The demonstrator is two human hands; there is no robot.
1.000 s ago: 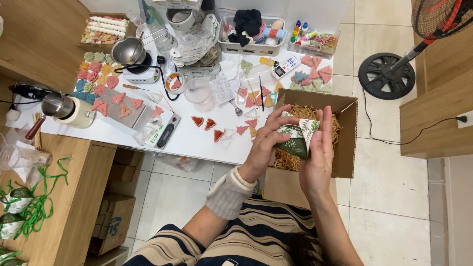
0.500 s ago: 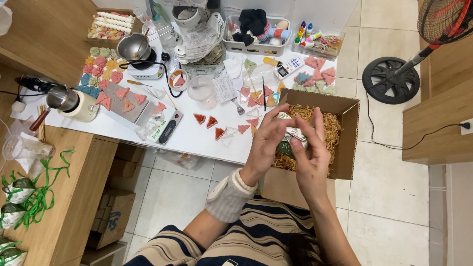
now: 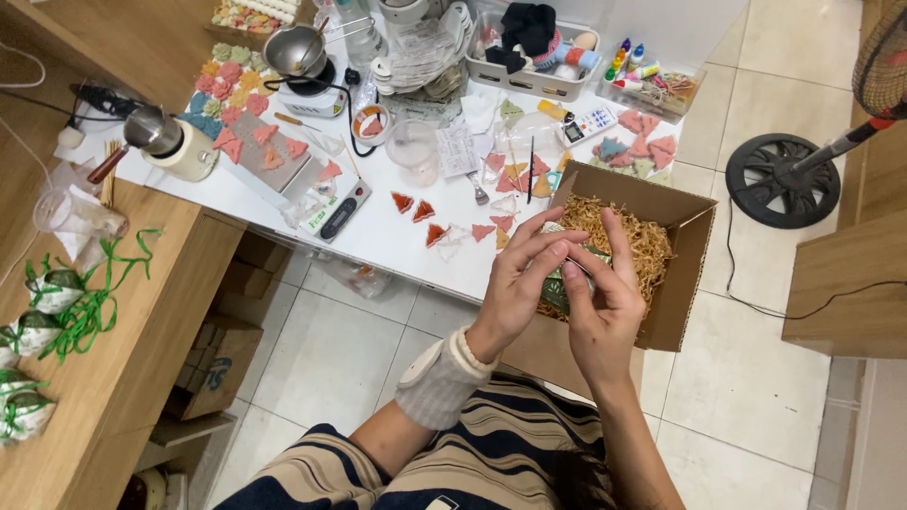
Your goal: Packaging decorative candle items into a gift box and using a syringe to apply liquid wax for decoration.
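Green packet [image 3: 559, 283]: one | left hand [image 3: 515, 283], right hand [image 3: 605, 307]: both gripping it | cardboard box [image 3: 685, 274]: one

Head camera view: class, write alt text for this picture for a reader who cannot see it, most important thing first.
Both hands, left hand and right hand, hold a small green-wrapped packet over an open cardboard box filled with straw-like paper shreds. Beyond lies a white table strewn with small triangular pieces, with a floor fan base at the right.

Small triangular pieces [image 3: 453, 225] are crowding the white bench [image 3: 378, 247] just left of the cardboard box [image 3: 685, 274]. Shredded paper filling [image 3: 642, 247] is taking up the box, while its raised flaps are hemming in the far and right sides.
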